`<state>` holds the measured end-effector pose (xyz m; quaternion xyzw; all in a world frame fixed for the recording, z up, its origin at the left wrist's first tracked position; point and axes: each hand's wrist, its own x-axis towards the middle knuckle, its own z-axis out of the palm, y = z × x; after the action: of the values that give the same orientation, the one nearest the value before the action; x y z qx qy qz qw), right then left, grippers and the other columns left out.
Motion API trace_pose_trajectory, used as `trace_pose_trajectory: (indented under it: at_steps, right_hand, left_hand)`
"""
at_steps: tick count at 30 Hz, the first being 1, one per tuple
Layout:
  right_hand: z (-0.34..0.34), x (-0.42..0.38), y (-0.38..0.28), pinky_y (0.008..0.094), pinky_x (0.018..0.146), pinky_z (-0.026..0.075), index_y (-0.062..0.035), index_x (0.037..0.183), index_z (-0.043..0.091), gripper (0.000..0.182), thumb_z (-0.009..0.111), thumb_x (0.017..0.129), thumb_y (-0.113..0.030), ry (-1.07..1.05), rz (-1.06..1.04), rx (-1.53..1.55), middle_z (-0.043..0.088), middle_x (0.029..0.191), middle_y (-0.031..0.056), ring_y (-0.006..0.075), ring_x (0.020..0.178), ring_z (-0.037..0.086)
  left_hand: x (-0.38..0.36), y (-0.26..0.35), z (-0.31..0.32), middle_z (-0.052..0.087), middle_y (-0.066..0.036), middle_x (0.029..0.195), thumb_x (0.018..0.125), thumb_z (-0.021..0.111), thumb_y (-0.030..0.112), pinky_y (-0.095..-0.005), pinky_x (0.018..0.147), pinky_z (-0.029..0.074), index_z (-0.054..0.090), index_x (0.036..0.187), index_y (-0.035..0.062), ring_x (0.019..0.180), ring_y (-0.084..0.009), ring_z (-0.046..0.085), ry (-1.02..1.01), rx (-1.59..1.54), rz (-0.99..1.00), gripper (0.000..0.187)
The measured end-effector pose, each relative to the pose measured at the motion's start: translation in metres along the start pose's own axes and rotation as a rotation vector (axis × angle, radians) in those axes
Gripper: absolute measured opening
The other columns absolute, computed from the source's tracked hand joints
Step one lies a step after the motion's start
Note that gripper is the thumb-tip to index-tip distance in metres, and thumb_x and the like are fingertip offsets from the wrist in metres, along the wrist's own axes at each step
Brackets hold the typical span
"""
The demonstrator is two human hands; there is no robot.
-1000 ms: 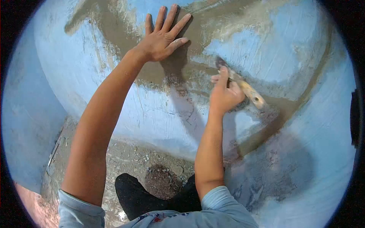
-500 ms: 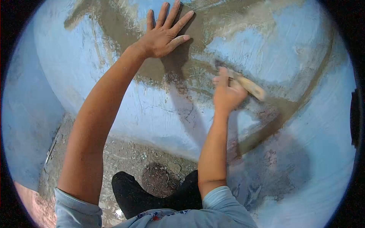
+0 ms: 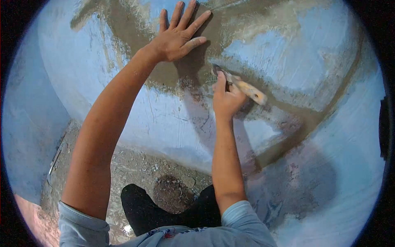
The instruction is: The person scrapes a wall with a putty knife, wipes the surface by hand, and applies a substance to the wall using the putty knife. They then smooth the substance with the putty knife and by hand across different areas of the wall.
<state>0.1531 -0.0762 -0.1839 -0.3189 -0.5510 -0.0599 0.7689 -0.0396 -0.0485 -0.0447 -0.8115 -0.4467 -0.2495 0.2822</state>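
My left hand [image 3: 175, 43] lies flat with its fingers spread on a grey-brown mortar patch [image 3: 164, 76] on the pale blue wall [image 3: 164, 127]. To its right and lower down, my right hand [image 3: 228, 98] is closed round a wooden-handled putty knife [image 3: 251, 91]. The handle, with a hole near its end, points down to the right. Its dark working end is at the wall, up and left of my fingers; part of the tool is hidden by them.
A curved line of mortar [image 3: 288, 140] runs up the wall's right side. Below, gritty ground [image 3: 135, 166] with small rubble lies around my dark-clad legs [image 3: 144, 210]. A thin rod [image 3: 53, 162] lies at the left by the wall's foot.
My right hand and the putty knife have moved left and slightly up along the wall, closer to my left hand. The left hand stays in place.
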Motion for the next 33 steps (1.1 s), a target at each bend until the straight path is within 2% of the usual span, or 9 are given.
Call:
trace_pose_trajectory:
  at_steps: [4,8,11,15,19,22,23,26,33]
  right_hand:
    - [-0.021,0.008,-0.031,0.0302,0.062,0.053,-0.0005,0.085,0.072,0.015,0.074,0.094,-0.012,0.114,0.386,0.252,0.072,0.077,0.0046,0.0152,0.064,0.067]
    - [0.012,-0.013,0.013,0.0264,0.060,0.054,0.0020,0.094,0.070,0.012,0.072,0.095,-0.010,-0.060,0.064,0.057,0.070,0.074,0.0065,0.0123,0.063,0.066]
    - [-0.012,0.005,-0.022,0.0349,0.070,0.053,-0.0009,0.092,0.074,0.013,0.074,0.093,-0.013,0.086,0.417,0.258,0.071,0.073,0.0084,0.0195,0.064,0.066]
    - [0.017,-0.012,0.010,0.0256,0.063,0.051,0.0029,0.092,0.075,0.013,0.073,0.095,-0.010,-0.102,-0.100,-0.011,0.071,0.073,0.0053,0.0118,0.062,0.066]
    - [-0.007,0.005,-0.022,0.0314,0.069,0.052,0.0017,0.097,0.075,0.015,0.075,0.093,-0.013,0.058,0.393,0.286,0.072,0.074,0.0052,0.0148,0.068,0.067]
    - [0.008,-0.003,-0.009,0.0333,0.061,0.054,0.0008,0.085,0.073,0.016,0.073,0.095,-0.012,-0.126,-0.308,-0.230,0.071,0.077,0.0072,0.0170,0.066,0.069]
    - [-0.001,-0.001,-0.006,0.0292,0.062,0.055,0.0004,0.082,0.074,0.019,0.071,0.096,-0.013,-0.167,-0.350,-0.299,0.072,0.077,0.0054,0.0129,0.064,0.068]
    - [-0.030,0.014,-0.019,0.0282,0.059,0.052,0.0037,0.079,0.075,0.026,0.075,0.095,-0.017,0.108,0.346,0.321,0.074,0.074,0.0084,0.0132,0.059,0.066]
    - [-0.026,-0.002,0.020,0.0246,0.057,0.052,0.0075,0.092,0.075,0.020,0.075,0.095,-0.012,0.075,0.139,0.098,0.072,0.069,0.0086,0.0123,0.058,0.066]
  left_hand:
    - [0.001,-0.003,-0.003,-0.012,-0.025,0.171,0.103,0.027,0.071,-0.0669,0.121,-0.007,0.002,0.168,0.0207,0.155,-0.0512,-0.013,0.006,-0.014,0.005,0.086]
    - [-0.002,0.003,0.002,-0.011,-0.026,0.171,0.103,0.029,0.071,-0.0675,0.121,-0.007,0.003,0.168,0.0204,0.155,-0.0513,-0.012,-0.009,-0.002,-0.003,0.086]
    - [0.002,-0.007,0.003,-0.011,-0.026,0.171,0.103,0.029,0.071,-0.0682,0.120,-0.007,0.003,0.168,0.0203,0.155,-0.0517,-0.012,0.040,0.030,0.010,0.087]
    - [-0.002,0.000,0.005,-0.009,-0.027,0.171,0.102,0.030,0.071,-0.0681,0.121,-0.007,0.003,0.168,0.0199,0.155,-0.0524,-0.011,0.027,-0.011,0.010,0.088]
    - [0.002,-0.002,-0.003,-0.010,-0.026,0.171,0.102,0.030,0.071,-0.0671,0.121,-0.007,0.002,0.168,0.0198,0.155,-0.0516,-0.012,0.017,0.011,-0.012,0.088]
    - [-0.001,0.000,0.001,-0.010,-0.025,0.171,0.102,0.028,0.072,-0.0668,0.121,-0.008,0.002,0.168,0.0198,0.156,-0.0512,-0.012,0.016,0.021,-0.001,0.088]
    - [0.002,-0.002,0.001,-0.010,-0.025,0.171,0.102,0.028,0.072,-0.0668,0.121,-0.008,0.002,0.168,0.0199,0.156,-0.0509,-0.012,0.023,0.019,0.002,0.088]
    - [0.001,-0.005,0.001,-0.012,-0.025,0.171,0.102,0.026,0.074,-0.0663,0.121,-0.009,0.001,0.168,0.0201,0.156,-0.0493,-0.015,0.018,-0.004,0.008,0.089]
    - [0.000,0.000,-0.003,-0.012,-0.025,0.171,0.102,0.026,0.074,-0.0657,0.121,-0.009,0.001,0.168,0.0199,0.156,-0.0488,-0.015,-0.009,-0.004,-0.004,0.089]
